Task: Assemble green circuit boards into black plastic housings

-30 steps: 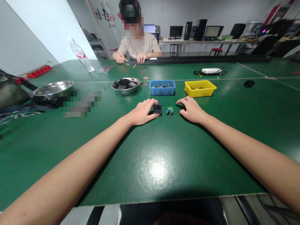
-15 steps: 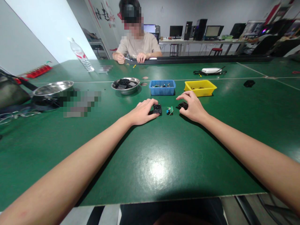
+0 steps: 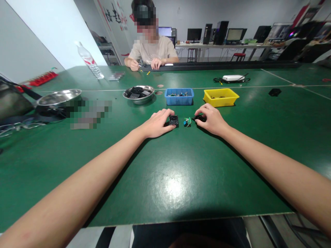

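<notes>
My left hand [image 3: 157,123] rests on the green table [image 3: 170,179], its fingertips gripping a small black square part [image 3: 173,120]. Just right of it lies a tiny green circuit board [image 3: 187,122] with a blue component, touched by neither hand. My right hand [image 3: 210,119] is curled over a second small black part [image 3: 200,118], pinched between thumb and fingers and pointing toward the board.
Behind my hands stand a steel bowl of black parts [image 3: 138,94], a blue bin [image 3: 179,96] and a yellow bin [image 3: 220,96]. A person [image 3: 152,48] works at the far side. A larger steel bowl [image 3: 58,98] and a bottle [image 3: 89,61] sit left.
My right hand lifted its black part slightly, then lowered it and shifted left toward the green board. My left hand has not moved.
</notes>
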A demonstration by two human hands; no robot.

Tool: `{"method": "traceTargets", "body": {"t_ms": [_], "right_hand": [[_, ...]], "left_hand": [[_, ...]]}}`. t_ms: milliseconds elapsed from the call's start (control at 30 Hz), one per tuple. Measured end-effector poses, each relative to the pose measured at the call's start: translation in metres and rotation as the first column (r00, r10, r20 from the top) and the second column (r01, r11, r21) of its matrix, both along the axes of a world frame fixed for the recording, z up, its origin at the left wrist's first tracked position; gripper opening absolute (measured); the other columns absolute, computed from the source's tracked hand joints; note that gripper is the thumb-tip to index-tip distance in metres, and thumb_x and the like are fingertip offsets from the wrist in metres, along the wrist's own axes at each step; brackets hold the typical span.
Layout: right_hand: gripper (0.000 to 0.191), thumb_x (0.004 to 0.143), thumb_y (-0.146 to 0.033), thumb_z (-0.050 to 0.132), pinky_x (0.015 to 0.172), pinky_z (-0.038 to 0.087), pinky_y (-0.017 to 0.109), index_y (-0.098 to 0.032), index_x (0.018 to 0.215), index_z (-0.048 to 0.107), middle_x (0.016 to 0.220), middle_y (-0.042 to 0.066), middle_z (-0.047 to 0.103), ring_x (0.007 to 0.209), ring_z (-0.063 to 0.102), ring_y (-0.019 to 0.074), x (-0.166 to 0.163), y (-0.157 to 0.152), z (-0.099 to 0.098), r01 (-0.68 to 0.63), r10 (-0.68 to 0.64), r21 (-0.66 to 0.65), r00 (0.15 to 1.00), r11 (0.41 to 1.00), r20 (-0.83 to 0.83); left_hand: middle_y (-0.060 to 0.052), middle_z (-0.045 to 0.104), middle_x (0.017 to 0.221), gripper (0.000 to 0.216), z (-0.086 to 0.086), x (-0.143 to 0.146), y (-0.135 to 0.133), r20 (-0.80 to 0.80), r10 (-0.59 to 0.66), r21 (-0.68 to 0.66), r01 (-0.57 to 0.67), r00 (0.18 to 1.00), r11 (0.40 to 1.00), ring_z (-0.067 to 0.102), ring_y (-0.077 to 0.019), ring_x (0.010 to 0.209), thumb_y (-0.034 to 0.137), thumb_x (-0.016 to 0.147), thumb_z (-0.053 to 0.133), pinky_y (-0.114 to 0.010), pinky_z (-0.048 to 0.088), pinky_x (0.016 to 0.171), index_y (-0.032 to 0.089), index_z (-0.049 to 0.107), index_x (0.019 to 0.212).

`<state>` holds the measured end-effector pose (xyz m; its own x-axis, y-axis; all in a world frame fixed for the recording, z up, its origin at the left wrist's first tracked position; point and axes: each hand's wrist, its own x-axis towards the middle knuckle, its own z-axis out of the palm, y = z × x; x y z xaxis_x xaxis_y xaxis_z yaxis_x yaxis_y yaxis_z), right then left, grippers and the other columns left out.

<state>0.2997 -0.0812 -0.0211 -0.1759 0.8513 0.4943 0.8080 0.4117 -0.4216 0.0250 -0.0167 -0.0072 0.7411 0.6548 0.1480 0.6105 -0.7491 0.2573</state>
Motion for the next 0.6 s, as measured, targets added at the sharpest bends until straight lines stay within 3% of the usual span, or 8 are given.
{"method": "traceTargets", "body": {"t_ms": [233,400,600], "right_hand": [[0.021,0.077,-0.021,0.078,0.083,0.059,0.037,-0.018,0.097,0.072,0.098,0.009,0.068,0.089,0.069,0.0233,0.0008,0.0047,-0.0030,0.050,-0.052,-0.030,0.995,0.998,-0.082],[0.009,0.082,-0.026,0.076,0.083,0.055,0.040,-0.020,0.088,0.072,0.088,0.007,0.075,0.082,0.070,0.0241,0.0023,0.0048,0.0007,0.126,-0.127,-0.022,0.991,0.992,-0.036],[0.016,0.084,-0.028,0.070,0.080,0.053,0.038,-0.019,0.095,0.076,0.084,0.006,0.077,0.077,0.069,0.0233,0.0057,0.0045,0.0036,0.243,-0.236,0.016,0.955,0.970,-0.177]], "left_hand": [[-0.016,0.059,0.128,0.053,-0.0008,0.0003,0.0006,-0.002,0.002,0.001,-0.002,1.000,1.000,0.057,-0.0361,0.117,0.058,0.092,0.049,-0.054,0.043,0.102,0.019,0.048,0.127],[-0.017,0.059,0.128,0.053,-0.0012,0.0001,0.0009,-0.006,0.002,0.003,-0.002,1.000,1.000,0.057,-0.0360,0.117,0.059,0.092,0.049,-0.054,0.044,0.102,0.020,0.048,0.127],[-0.017,0.060,0.127,0.052,-0.0023,-0.0003,0.0017,-0.004,-0.005,0.009,0.005,1.000,1.000,0.057,-0.0360,0.116,0.058,0.092,0.048,-0.054,0.044,0.101,0.019,0.048,0.127]]}}
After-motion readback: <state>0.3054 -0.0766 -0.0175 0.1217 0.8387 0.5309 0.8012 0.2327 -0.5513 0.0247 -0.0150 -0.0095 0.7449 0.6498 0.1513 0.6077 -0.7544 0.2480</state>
